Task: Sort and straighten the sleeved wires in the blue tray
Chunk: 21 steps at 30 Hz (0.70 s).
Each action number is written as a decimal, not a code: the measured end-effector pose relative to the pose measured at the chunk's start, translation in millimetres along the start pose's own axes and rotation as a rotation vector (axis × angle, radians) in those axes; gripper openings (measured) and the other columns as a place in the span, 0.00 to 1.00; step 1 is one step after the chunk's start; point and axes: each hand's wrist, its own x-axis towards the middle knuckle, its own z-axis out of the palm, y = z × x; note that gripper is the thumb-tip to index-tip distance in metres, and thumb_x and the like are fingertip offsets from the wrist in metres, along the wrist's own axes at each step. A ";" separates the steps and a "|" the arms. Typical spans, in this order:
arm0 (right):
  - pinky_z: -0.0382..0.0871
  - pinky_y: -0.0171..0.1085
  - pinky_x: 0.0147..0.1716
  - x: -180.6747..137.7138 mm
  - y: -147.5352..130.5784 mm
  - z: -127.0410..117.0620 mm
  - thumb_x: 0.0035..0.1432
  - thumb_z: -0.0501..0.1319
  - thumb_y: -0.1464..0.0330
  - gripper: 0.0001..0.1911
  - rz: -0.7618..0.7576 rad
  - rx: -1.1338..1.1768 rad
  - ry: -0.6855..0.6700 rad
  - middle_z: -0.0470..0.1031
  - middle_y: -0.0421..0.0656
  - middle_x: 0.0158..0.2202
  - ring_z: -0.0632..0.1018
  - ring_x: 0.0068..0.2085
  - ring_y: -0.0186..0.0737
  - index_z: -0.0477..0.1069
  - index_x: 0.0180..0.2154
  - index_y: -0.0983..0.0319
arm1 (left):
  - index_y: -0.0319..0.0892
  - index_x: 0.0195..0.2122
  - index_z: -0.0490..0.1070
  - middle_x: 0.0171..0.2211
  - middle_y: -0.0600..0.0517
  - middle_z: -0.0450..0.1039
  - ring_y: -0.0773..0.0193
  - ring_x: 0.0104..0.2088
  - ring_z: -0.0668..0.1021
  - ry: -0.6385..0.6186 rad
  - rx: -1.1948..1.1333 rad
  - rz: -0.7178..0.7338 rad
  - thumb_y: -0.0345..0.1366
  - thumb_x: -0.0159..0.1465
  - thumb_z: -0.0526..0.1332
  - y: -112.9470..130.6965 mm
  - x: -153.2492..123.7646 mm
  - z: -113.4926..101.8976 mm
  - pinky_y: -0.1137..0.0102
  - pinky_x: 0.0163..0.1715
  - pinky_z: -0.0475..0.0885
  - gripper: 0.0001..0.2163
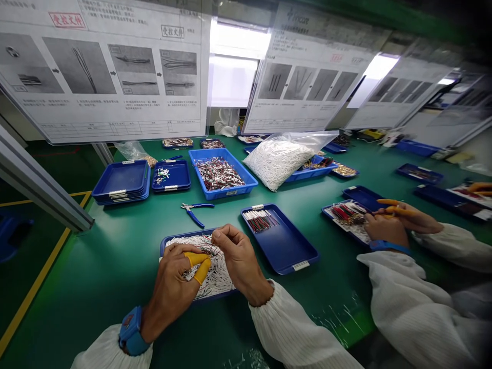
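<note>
Across the green bench, a row of wires lay at the far end of a tray, seemingly done, while a heap of white tubes looked left to use. Over that heap, the left hand pinched thin wires between yellow-capped fingertips; the right hand, angled inward, gripped their upper ends between thumb and finger.

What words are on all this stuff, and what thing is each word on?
"受控文件": red stamp on the left sheet.
"受控文件": dark stamp on that same sheet.
Too blurred to read surely: the logo on the middle sheet.
Too small or blurred: tray labels and other print.
</note>
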 end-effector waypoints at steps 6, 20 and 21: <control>0.67 0.38 0.41 9.9 1.1 -11.6 0.55 0.71 0.59 0.12 -0.070 -0.069 0.099 0.76 0.39 0.32 0.74 0.36 0.38 0.78 0.34 0.60 | 0.48 0.30 0.82 0.31 0.52 0.83 0.52 0.42 0.82 -0.023 0.055 -0.069 0.34 0.60 0.67 -7.0 4.1 -4.0 0.52 0.47 0.71 0.04; 0.67 0.43 0.40 -12.0 -8.4 -23.1 0.59 0.70 0.61 0.10 -0.159 -1.682 -0.406 0.82 0.48 0.36 0.79 0.40 0.50 0.82 0.37 0.61 | 0.47 0.32 0.83 0.36 0.50 0.84 0.50 0.42 0.82 0.046 0.131 -0.198 0.35 0.57 0.66 -20.6 11.8 -15.2 0.50 0.50 0.71 0.05; 0.67 0.43 0.40 -11.5 -4.5 -19.1 0.59 0.69 0.61 0.10 -0.159 -1.716 -0.394 0.82 0.48 0.36 0.79 0.40 0.50 0.82 0.36 0.62 | 0.47 0.32 0.83 0.36 0.50 0.84 0.50 0.42 0.82 0.047 0.129 -0.196 0.35 0.57 0.66 -20.7 11.4 -14.5 0.49 0.50 0.70 0.05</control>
